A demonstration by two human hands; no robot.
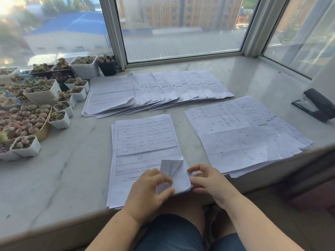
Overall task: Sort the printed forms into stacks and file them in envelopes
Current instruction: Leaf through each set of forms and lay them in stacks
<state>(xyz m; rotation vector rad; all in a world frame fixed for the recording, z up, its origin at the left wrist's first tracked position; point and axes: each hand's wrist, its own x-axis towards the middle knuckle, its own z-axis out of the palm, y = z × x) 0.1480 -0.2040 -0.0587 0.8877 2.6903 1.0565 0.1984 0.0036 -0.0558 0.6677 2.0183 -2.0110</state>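
Near stack of forms (145, 153): on the marble sill (72, 178), front centre, lower right corner curled up. Left hand (148, 189): fingers curled, pinching that lifted corner. Right hand (206, 180): fingers loosely bent at the stack's right edge, touching the sheets. Fanned forms (163, 89): behind. Spread stack (244, 134): right. Stapler (315, 104): far right. Potted succulents (36, 105): left.

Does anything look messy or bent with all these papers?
Yes. The near stack has its top sheet's corner curled up, where the left hand and right hand work at it. The far pile is fanned out sideways, with one corner curled too.
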